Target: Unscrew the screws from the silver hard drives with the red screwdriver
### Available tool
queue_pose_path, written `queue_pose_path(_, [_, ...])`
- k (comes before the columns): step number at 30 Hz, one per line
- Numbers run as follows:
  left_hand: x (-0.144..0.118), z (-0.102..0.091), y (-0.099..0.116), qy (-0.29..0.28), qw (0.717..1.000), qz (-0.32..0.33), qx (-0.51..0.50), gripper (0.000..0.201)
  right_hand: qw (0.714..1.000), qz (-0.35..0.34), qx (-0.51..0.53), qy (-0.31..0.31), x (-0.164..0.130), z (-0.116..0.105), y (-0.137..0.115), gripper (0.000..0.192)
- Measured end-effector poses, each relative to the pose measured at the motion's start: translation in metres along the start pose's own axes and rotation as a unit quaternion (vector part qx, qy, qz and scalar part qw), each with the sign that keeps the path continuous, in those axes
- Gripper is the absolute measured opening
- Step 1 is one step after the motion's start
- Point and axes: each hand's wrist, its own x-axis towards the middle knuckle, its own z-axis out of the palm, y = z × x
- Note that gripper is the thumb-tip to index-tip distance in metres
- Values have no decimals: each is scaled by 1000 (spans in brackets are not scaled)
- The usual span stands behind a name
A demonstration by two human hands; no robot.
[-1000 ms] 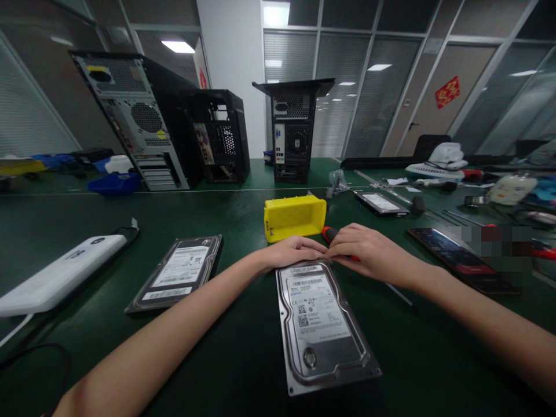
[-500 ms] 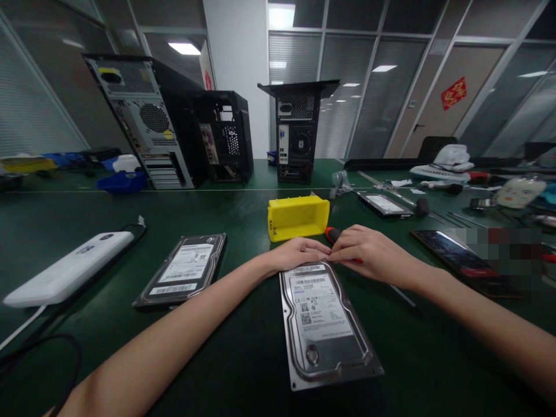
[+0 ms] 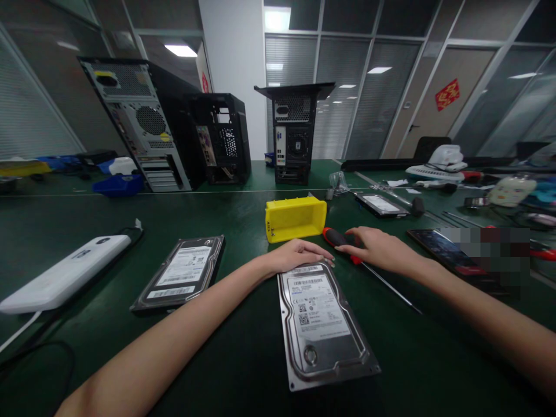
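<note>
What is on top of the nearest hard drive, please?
A large printed label is on the hard drive, and the left hand lies over the drive's far end; what it covers is hidden.

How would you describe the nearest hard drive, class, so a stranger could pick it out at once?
On the green table, find the yellow bin tipped on its side. Nearer the camera, a silver hard drive lies label up. Unlike the other two drives in view, it has the left hand at its far end.
</note>
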Motion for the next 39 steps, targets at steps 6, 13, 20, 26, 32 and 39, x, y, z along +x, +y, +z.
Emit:
queue_pose_path(6, [-1,0,-1,4,1000,11,28,29,977,57,177,-104,6,1,5,45])
queue_pose_path(13, [-5,1,4,4,999,8,40,29,895,94,433,-49,10,-29,8,39])
queue_pose_path(20, [-6,0,6,2,998,10,59,27,799,21,574,181,4,-43,-22,36])
queue_pose_path(26, [-2,1,0,-5,999,27,25,28,792,-58,579,188,-8,-39,-53,49])
queue_pose_path(32, [-2,2,2,-2,1000,20,19,29,812,-69,550,182,-11,-37,-63,48])
queue_pose_path(39, [-1,2,2,3,1000,16,23,27,804,-76,562,176,-9,-35,-62,51])
